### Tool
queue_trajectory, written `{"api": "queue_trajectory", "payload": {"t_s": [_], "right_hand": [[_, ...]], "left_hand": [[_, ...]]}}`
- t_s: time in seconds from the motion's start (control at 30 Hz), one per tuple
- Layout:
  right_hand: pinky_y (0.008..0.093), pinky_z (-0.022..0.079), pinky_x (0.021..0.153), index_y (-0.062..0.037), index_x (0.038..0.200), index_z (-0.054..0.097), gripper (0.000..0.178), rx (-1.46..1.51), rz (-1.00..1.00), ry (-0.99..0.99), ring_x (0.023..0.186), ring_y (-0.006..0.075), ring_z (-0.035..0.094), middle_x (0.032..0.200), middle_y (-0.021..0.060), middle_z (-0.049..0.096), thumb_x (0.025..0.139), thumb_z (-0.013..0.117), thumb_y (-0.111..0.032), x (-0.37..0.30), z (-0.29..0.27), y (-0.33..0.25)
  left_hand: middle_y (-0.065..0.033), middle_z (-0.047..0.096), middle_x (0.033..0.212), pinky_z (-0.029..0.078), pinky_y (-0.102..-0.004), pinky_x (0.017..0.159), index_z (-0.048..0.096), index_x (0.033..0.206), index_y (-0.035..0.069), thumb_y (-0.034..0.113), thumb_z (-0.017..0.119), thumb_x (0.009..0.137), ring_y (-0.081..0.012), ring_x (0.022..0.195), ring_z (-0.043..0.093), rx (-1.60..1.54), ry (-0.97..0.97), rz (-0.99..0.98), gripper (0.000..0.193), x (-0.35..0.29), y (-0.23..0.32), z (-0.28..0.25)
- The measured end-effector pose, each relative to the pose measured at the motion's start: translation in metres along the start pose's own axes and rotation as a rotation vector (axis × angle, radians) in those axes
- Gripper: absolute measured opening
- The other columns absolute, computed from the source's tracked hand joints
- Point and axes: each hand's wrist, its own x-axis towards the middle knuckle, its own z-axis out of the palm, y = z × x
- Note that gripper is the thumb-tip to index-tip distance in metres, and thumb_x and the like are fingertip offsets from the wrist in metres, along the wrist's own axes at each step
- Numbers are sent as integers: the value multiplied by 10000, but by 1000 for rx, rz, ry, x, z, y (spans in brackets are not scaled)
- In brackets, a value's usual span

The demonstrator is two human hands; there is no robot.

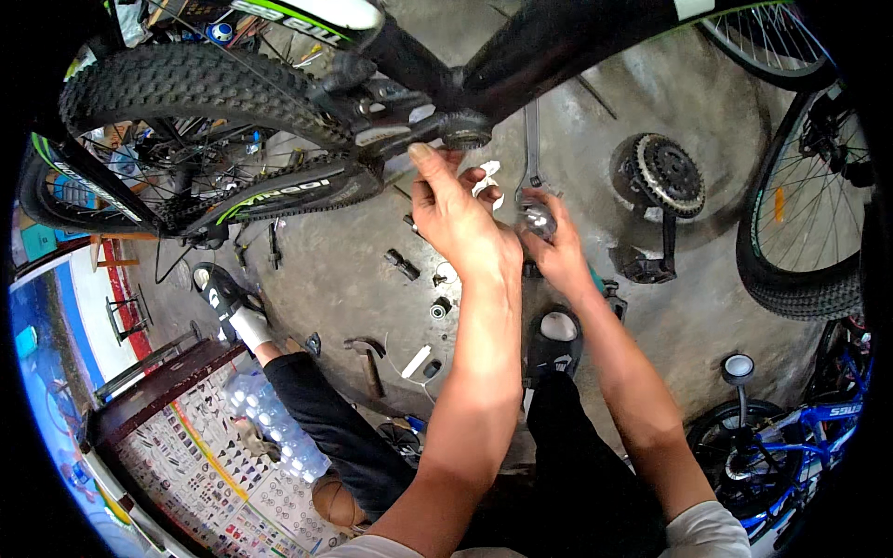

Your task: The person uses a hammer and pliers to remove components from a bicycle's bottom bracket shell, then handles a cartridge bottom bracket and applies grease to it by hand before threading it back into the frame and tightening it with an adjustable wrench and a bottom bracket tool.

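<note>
My left hand [456, 209] is raised just below the bottom bracket [465, 130] of a black bicycle frame [539, 56]. Its thumb points up toward the shell, and its fingers curl around what looks like a crumpled white tissue [490, 170]; part of the fingers is hidden. Just right of it, my right hand [555, 244] grips a shiny, rounded metal piece [537, 218], whose exact kind I cannot make out. A long steel wrench [533, 139] extends away above that hand; whether the fingers touch it I cannot tell.
A crankset [668, 177] with its pedal lies on the concrete floor at right. A hammer [368, 365], sockets [402, 265] and small parts lie below the frame. The knobby rear wheel [195, 88] fills the upper left. More bicycle wheels [800, 232] stand along the right edge.
</note>
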Motion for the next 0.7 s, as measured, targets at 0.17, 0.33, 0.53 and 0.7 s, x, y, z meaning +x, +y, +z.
{"api": "queue_trajectory", "payload": {"t_s": [0.17, 0.33, 0.53, 0.7], "right_hand": [[330, 528, 742, -28, 1182, 632, 281, 307, 412, -180, 811, 185, 654, 992, 71, 674, 912, 577, 24, -40, 16, 35], [356, 519, 729, -17, 1058, 642, 149, 126, 431, -99, 767, 227, 667, 899, 147, 688, 932, 593, -80, -70, 21, 51], [401, 525, 743, -38, 1081, 629, 172, -55, 317, -160, 794, 300, 679, 930, 144, 699, 925, 607, -106, -79, 20, 36], [429, 530, 761, -54, 1092, 627, 186, -151, 240, -226, 855, 339, 688, 941, 148, 700, 912, 614, -101, -90, 39, 30]], "left_hand": [[-80, 645, 1065, 461, -302, 755, 567, 1140, 21, 505, 634, 986, -138, 869, 549, 219, -98, -103, 512, -10, -35, -84], [-37, 681, 872, 451, -262, 661, 637, 1003, -3, 244, 618, 1029, -89, 728, 562, 734, -191, -161, 249, -40, -34, -212], [-41, 682, 863, 463, -254, 683, 638, 990, -11, 195, 627, 1012, -82, 729, 557, 1052, -196, -383, 208, -84, 7, -315], [-49, 687, 879, 468, -274, 700, 633, 1023, -24, 203, 631, 1010, -103, 743, 559, 1095, -280, -529, 227, -110, 14, -364]]}}
